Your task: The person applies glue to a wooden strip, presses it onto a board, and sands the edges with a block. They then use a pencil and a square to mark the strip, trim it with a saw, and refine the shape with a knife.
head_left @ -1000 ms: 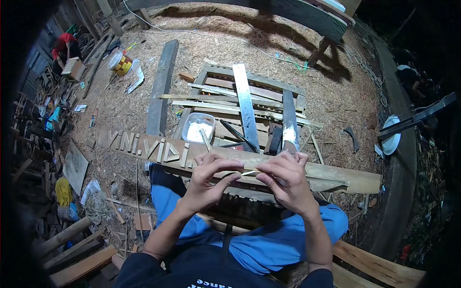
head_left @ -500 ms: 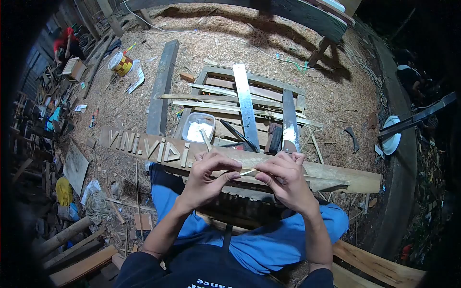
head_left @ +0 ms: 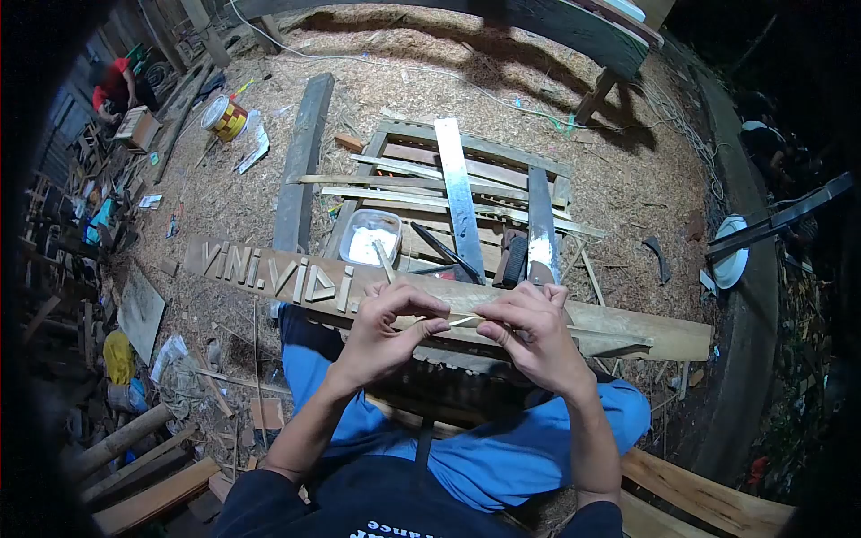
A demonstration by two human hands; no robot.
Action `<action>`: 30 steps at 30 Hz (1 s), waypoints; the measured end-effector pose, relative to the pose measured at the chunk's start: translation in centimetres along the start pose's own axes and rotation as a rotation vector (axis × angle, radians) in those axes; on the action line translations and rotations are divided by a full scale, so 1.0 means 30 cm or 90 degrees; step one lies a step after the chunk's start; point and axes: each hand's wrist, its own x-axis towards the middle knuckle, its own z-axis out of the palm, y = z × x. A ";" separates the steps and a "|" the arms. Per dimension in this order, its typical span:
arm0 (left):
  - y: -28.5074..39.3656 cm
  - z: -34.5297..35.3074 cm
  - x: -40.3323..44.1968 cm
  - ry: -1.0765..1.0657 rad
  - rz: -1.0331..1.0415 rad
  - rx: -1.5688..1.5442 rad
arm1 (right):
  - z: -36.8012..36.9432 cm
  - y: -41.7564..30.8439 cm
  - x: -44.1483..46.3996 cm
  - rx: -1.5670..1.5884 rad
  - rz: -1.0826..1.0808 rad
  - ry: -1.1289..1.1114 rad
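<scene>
Between my two hands is a thin pale wood strip (head_left: 463, 320), pinched at its left end by my left hand (head_left: 395, 325) and at its right end by my right hand (head_left: 531, 330). Both hands are over a long wooden board (head_left: 677, 341) lying across my lap. Raised wooden letters (head_left: 300, 282) reading "VINI.VIDI" are on the board's left part. Just beyond the board stands a clear plastic tub (head_left: 371, 237) with white stuff and a stick in it. A handsaw (head_left: 541, 224), a metal blade (head_left: 459, 193) and a black pen-like tool (head_left: 435, 244) lie nearby.
Wood strips (head_left: 377, 182) rest on a slatted frame (head_left: 475, 143). A grey beam (head_left: 303, 161) lies left of it. Farther off are a yellow-and-red bucket (head_left: 225, 119), a bench (head_left: 538, 36) and a person in red (head_left: 119, 87). A white round object (head_left: 731, 253) is at right.
My hands keep nearly the same place, with the strip tilted slightly differently between them. The person in red at the far left has shifted posture.
</scene>
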 end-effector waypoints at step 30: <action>-0.010 0.006 -0.009 0.037 -0.125 -0.158 | 0.062 0.027 0.015 -0.170 -0.163 0.156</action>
